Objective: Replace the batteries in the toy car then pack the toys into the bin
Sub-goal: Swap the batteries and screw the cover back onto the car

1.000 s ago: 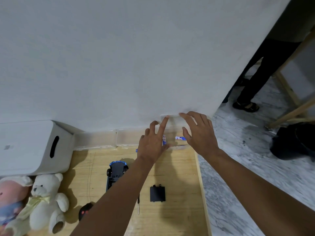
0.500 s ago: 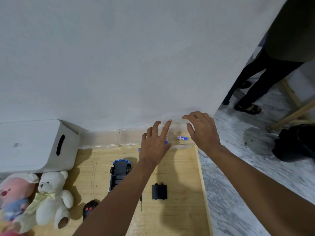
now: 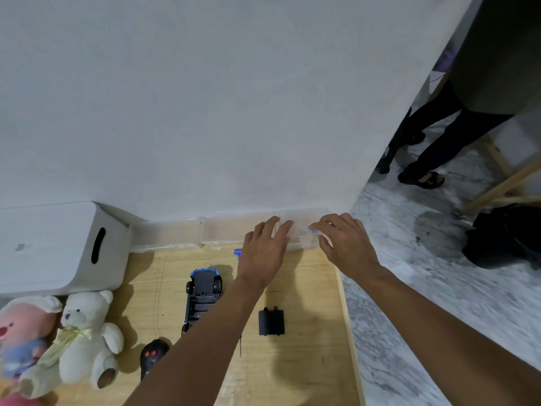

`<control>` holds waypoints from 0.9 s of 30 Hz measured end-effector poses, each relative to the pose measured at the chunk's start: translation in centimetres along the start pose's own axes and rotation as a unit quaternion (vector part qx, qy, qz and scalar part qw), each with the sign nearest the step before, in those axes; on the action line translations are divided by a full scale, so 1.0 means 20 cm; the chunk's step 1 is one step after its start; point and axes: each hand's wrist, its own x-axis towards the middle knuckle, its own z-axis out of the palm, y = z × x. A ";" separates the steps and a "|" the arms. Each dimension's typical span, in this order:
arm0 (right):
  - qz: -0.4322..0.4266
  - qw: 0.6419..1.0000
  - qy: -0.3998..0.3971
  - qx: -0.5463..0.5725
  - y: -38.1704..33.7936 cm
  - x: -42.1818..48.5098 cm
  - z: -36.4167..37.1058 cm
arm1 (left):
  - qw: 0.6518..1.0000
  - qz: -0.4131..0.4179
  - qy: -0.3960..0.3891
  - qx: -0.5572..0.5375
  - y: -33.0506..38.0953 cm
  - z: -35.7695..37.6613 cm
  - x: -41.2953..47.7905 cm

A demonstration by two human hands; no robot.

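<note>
Plush toys [image 3: 73,335] sit at the worktop's [image 3: 307,361] left edge, in front of the white bin [image 3: 52,247] in its far left corner. The toy car [image 3: 203,294] lies belly-up mid-worktop, its black battery cover [image 3: 271,322] off to the right. My left hand [image 3: 265,253] reaches the far edge with fingers straight and spread on the clear box [image 3: 304,243] in the far right corner, while my right hand [image 3: 345,247] bends over that box, and I cannot tell whether it grips.

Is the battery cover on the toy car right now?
No, the black cover lies on the wooden board, apart from the upturned car.
</note>
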 end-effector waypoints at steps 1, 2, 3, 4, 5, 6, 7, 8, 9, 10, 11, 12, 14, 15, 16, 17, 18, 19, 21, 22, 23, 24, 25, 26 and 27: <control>0.003 1.000 -0.007 0.003 0.00 -0.01 0.01 | 1.000 -0.003 -0.009 0.003 0.00 0.00 0.00; 0.008 1.000 -0.011 0.008 0.00 -0.01 0.01 | 1.000 -0.006 -0.016 0.006 0.00 0.00 0.01; 0.014 1.000 -0.014 0.013 0.00 -0.01 0.02 | 1.000 -0.009 -0.020 0.008 0.01 0.01 0.01; 0.018 0.999 -0.019 0.019 0.00 -0.01 0.02 | 1.000 -0.012 -0.024 0.011 0.01 0.01 0.02; 0.019 0.999 -0.027 0.024 0.00 0.00 0.03 | 0.999 -0.015 -0.026 0.014 0.01 0.01 0.02; 0.017 0.999 -0.038 0.028 0.00 0.00 0.03 | 0.999 -0.016 -0.030 0.014 0.00 0.01 0.03; 0.013 0.998 -0.051 0.030 0.01 0.01 0.04 | 0.999 -0.017 -0.037 0.014 0.00 0.01 0.03; 0.009 0.997 -0.066 0.031 0.01 0.01 0.04 | 0.999 -0.018 -0.046 0.014 0.00 0.01 0.04; 0.009 0.996 -0.083 0.028 0.02 0.02 0.04 | 0.998 -0.019 -0.052 0.014 0.00 0.01 0.04; 0.009 0.995 -0.098 0.023 0.02 0.02 0.05 | 0.998 -0.020 -0.053 0.014 0.00 0.01 0.04; 0.009 0.994 -0.110 0.018 0.02 0.02 0.04 | 0.998 -0.020 -0.052 0.015 0.00 0.01 0.04; 0.007 0.993 -0.118 0.014 0.02 0.02 0.05 | 0.998 -0.021 -0.053 0.016 0.00 0.01 0.05; 0.011 0.991 -0.132 0.017 0.03 0.02 0.05 | 0.998 -0.020 -0.057 0.016 0.00 0.01 0.05; 0.015 0.990 -0.139 0.022 0.03 0.03 0.05 | 0.998 -0.018 -0.059 0.015 0.00 0.01 0.05; 0.019 0.989 -0.142 0.025 0.03 0.03 0.05 | 0.998 -0.016 -0.059 0.016 0.00 0.00 0.06; 0.020 0.989 -0.144 0.025 0.03 0.03 0.05 | 0.998 -0.015 -0.059 0.015 0.00 0.00 0.06; 0.018 0.989 -0.144 0.024 0.03 0.04 0.05 | 0.998 -0.014 -0.056 0.015 0.00 0.00 0.07; 0.017 0.989 -0.143 0.022 0.04 0.04 0.05 | 0.999 -0.016 -0.049 0.013 0.00 0.00 0.07; 0.016 0.990 -0.138 0.020 0.04 0.04 0.05 | 0.999 -0.023 -0.034 0.007 0.01 0.00 0.08; 0.017 0.990 -0.135 0.020 0.04 0.04 0.06 | 0.999 -0.027 -0.029 0.006 0.01 0.00 0.09; 0.021 0.991 -0.133 0.022 0.04 0.04 0.06 | 0.999 -0.030 -0.028 0.007 0.02 0.00 0.10; 0.026 0.991 -0.130 0.024 0.03 0.04 0.07 | 0.999 -0.031 -0.029 0.010 0.02 0.00 0.10; 0.032 0.991 -0.126 0.026 0.03 0.04 0.07 | 0.999 -0.031 -0.030 0.013 0.03 0.00 0.10; 0.037 0.992 -0.122 0.027 0.02 0.03 0.07 | 0.999 -0.031 -0.028 0.012 0.03 0.01 0.10; 0.040 0.992 -0.118 0.027 0.02 0.03 0.07 | 0.999 -0.032 -0.026 0.009 0.04 0.01 0.10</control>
